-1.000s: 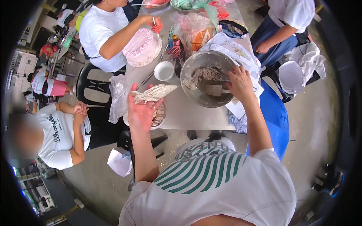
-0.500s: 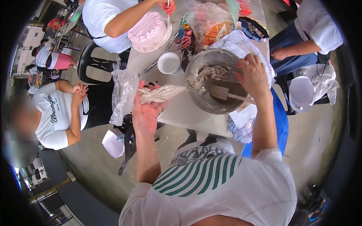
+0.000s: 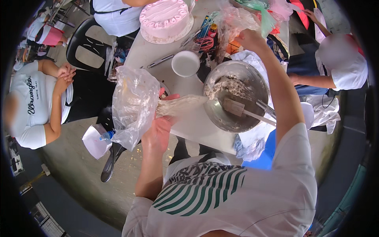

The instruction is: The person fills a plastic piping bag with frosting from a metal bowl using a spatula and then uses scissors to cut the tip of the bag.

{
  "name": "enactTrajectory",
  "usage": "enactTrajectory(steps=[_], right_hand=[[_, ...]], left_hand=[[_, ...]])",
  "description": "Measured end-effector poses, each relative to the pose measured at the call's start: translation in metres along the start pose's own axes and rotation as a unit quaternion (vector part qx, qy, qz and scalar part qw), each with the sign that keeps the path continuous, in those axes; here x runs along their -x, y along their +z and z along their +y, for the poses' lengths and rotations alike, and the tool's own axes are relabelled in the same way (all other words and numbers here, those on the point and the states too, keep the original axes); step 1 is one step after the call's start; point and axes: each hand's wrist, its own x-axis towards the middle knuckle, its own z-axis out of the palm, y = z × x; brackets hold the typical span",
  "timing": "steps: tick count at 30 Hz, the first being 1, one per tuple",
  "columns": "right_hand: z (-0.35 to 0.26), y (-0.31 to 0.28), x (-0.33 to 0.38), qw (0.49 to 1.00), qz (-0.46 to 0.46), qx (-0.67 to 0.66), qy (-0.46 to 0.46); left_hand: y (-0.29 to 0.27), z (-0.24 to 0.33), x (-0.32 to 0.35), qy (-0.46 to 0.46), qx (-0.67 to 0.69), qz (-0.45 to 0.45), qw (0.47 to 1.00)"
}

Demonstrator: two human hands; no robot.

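Note:
My left hand (image 3: pixel 158 132) is closed around a clear piping bag (image 3: pixel 134 98). Pale brown cream fills its narrow end, which points right toward the bowl, while the crumpled open end spreads over my wrist. Beyond the bowl, my right hand (image 3: pixel 252 40) reaches to the far side of the table, beside crumpled clear plastic (image 3: pixel 233 19); its fingertips are partly hidden. The steel mixing bowl (image 3: pixel 215 118) has light brown cream on its walls. A spatula (image 3: pixel 233 106) and a whisk (image 3: pixel 266 108) lean in it, handles over the right rim.
A pink frosted cake (image 3: pixel 164 23) stands at the far left of the table, near another person. A white tub (image 3: pixel 185 64), a small dark bottle (image 3: pixel 212 31) and cloths (image 3: pixel 248 142) surround the bowl. People sit or stand left and right. A black chair (image 3: pixel 85 43) is at left.
My right hand has left the whisk at the bowl and moved forward to the far plastic. The piping bag's wide end has swung into view over my left wrist. The view has shifted.

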Motion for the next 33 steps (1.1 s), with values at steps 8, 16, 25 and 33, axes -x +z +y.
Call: enactTrajectory(steps=[8, 16, 25, 33], right_hand=[[-0.001, 0.098, -0.052, 0.997, -0.043, -0.015, 0.07], [-0.004, 0.075, -0.049, 0.886, -0.132, -0.374, 0.24], [0.009, 0.07, -0.039, 0.769, -0.087, -0.582, 0.25], [0.001, 0.075, -0.039, 0.744, -0.117, -0.624, 0.208]], left_hand=[[-0.015, 0.001, -0.01, 0.004, 0.037, -0.02, 0.999], [-0.02, 0.011, -0.017, -0.013, 0.066, 0.003, 0.998], [-0.029, 0.009, -0.018, -0.021, 0.079, -0.002, 0.997], [-0.026, 0.016, -0.011, -0.009, 0.072, 0.018, 0.997]])
